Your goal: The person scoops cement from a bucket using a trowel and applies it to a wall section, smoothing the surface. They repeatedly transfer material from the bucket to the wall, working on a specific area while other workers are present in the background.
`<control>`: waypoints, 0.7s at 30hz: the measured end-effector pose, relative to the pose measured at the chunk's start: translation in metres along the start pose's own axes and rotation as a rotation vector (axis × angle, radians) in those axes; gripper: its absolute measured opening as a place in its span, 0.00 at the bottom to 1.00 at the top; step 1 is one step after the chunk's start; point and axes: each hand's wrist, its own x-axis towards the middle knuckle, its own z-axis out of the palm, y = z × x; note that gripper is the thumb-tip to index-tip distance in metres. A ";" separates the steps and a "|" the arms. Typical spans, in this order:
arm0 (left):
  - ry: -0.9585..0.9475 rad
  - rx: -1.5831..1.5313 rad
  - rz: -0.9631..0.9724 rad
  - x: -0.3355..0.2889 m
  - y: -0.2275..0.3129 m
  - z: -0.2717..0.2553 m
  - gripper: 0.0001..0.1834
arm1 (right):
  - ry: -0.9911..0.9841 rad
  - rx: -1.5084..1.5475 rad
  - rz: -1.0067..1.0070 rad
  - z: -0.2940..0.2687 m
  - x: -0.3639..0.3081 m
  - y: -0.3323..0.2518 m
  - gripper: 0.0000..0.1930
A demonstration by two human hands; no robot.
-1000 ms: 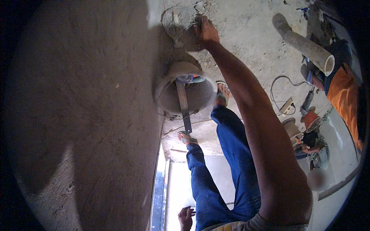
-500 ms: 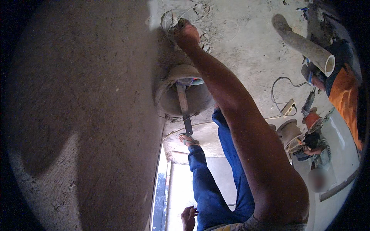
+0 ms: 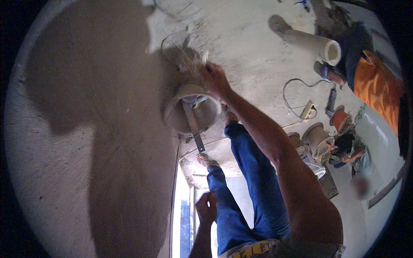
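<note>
My right hand (image 3: 215,80) is raised just above a round, dusty bucket (image 3: 171,112), its fingers closed on a loose bundle of thin pale wire (image 3: 189,62). Strands stick out from the fist toward the wall, and motion blurs them. Inside the bucket are a flat metal bar (image 3: 193,127), which leans out over the rim and has a hole at its end, and some small coloured items I cannot make out. Lower down, beside my left thigh, my left hand (image 3: 206,207) is curled with the fingertips together; whatever it holds, if anything, is hidden.
A rough plastered wall (image 3: 129,172) fills the left side. To the right lie a grey pipe (image 3: 314,45), a power strip (image 3: 308,110) with its cable, and several wire spools (image 3: 318,136). Another person in orange (image 3: 376,90) and a second person (image 3: 355,155) are at the right.
My right hand has lifted the wire off the floor and drawn it back closer to the bucket. My left hand has come up, and its fingers have curled in.
</note>
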 end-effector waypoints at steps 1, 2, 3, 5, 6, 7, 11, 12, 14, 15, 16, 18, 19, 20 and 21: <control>0.006 0.002 -0.030 0.025 0.030 -0.005 0.12 | -0.053 0.034 -0.004 -0.023 -0.015 -0.012 0.18; 0.039 0.015 0.087 0.051 0.047 -0.007 0.11 | -0.010 0.130 0.051 -0.044 -0.034 -0.016 0.17; 0.090 0.009 0.202 0.074 0.058 -0.004 0.11 | 0.010 0.238 0.074 -0.058 -0.052 -0.026 0.17; 0.178 0.064 0.231 0.112 0.114 -0.011 0.13 | 0.044 0.467 0.112 -0.084 -0.082 -0.046 0.17; 0.137 0.172 0.450 0.129 0.146 -0.020 0.15 | 0.061 0.477 0.109 -0.093 -0.093 -0.048 0.19; 0.186 -0.026 0.384 0.150 0.137 -0.021 0.19 | 0.027 0.435 0.107 -0.092 -0.103 -0.054 0.22; 0.164 0.038 0.641 0.177 0.213 -0.025 0.27 | 0.017 0.136 0.136 -0.084 -0.149 -0.082 0.17; 0.208 0.146 0.704 0.174 0.217 -0.027 0.28 | -0.003 0.243 0.087 -0.090 -0.156 -0.097 0.15; 0.073 0.023 0.711 0.186 0.231 -0.028 0.25 | 0.038 0.143 0.096 -0.112 -0.162 -0.120 0.15; 0.041 0.125 0.649 0.171 0.248 -0.024 0.23 | 0.113 0.066 0.126 -0.115 -0.175 -0.133 0.16; 0.022 0.225 0.585 0.155 0.267 -0.026 0.22 | 0.132 0.083 0.115 -0.129 -0.179 -0.136 0.17; 0.048 0.367 0.605 0.142 0.282 -0.035 0.19 | 0.108 0.208 0.035 -0.156 -0.184 -0.146 0.19; 0.080 0.403 0.691 0.144 0.282 -0.042 0.18 | 0.107 0.275 0.008 -0.168 -0.186 -0.152 0.22; 0.091 0.445 0.774 0.148 0.279 -0.048 0.17 | 0.116 0.342 -0.003 -0.178 -0.192 -0.156 0.24; 0.107 0.385 0.813 0.147 0.276 -0.059 0.17 | 0.158 0.370 0.011 -0.184 -0.196 -0.162 0.27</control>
